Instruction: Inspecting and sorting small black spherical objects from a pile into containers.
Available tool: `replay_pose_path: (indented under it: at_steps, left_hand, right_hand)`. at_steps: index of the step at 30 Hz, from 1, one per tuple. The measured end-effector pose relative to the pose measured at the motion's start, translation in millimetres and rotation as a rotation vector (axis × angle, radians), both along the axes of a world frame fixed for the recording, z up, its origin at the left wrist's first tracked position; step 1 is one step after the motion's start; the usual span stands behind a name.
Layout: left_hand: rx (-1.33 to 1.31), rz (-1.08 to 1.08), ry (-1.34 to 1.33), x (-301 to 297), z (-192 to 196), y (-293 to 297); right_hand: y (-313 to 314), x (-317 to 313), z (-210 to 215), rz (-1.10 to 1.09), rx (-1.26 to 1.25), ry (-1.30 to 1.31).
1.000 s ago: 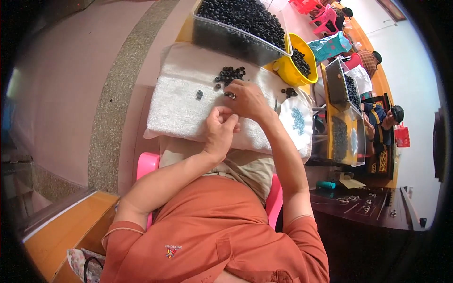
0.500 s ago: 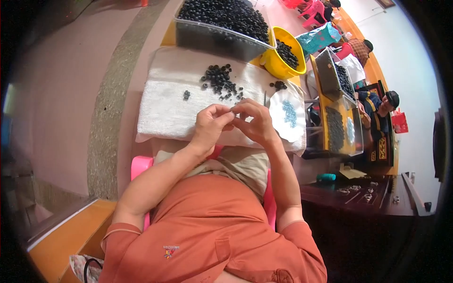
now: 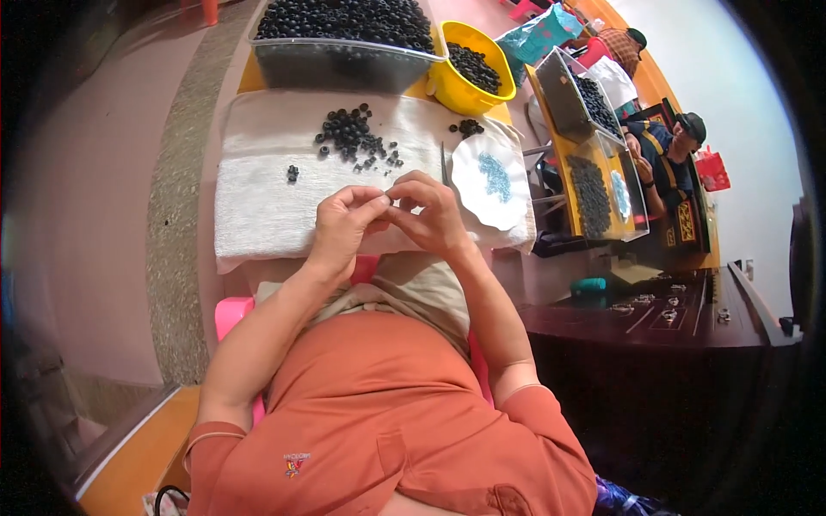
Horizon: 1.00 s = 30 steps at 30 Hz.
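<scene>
My left hand [image 3: 346, 222] and my right hand [image 3: 428, 212] meet over the near part of a white cloth [image 3: 249, 206]. Both are closed in a pinch, fingertips against fingertips; whatever lies between them is too small and covered to make out. Just beyond the fingers is a loose pile of small black ring-shaped parts [image 3: 348, 131], with a small cluster of black parts [image 3: 292, 174] to its left. Right of my right hand sits a white scalloped plate [image 3: 465, 185] bearing small pale-blue pieces [image 3: 494, 176]. A thin dark tool [image 3: 444, 163] lies beside the plate.
A clear bin [image 3: 344, 69] heaped with black parts stands at the far edge, next to a yellow bucket [image 3: 447, 90] of more. A few black parts [image 3: 470, 128] lie above the plate. To the right, a co-worker [image 3: 667, 155] sits at another table with bins.
The whole view has shifted, so the table and bins appear further left. My hands stay pinched together over the cloth; the pile and plate keep their places on it.
</scene>
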<state>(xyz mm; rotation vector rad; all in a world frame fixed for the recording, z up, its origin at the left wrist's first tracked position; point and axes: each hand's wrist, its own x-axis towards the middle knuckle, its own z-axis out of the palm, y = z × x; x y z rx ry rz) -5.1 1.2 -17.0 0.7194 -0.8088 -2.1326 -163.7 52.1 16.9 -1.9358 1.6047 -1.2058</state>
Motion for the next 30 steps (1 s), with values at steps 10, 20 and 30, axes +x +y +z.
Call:
replay_pose_path:
  at_steps: [10, 20, 30]
  left_hand:
    - [-0.019, -0.03, -0.033, -0.6, -1.2, 1.0]
    - [-0.042, -0.028, -0.083, 1.4, 2.8, 1.7]
    - [-0.039, -0.031, -0.064, 1.5, 1.5, 0.6]
  right_hand:
    - [30.4, -49.6, 5.7, -0.111, 0.068, -0.07]
    - [46.0, -131.2, 21.1, -0.434, 0.283, 0.745]
    - [28.9, -146.5, 16.1, -0.223, 0.319, 0.941]
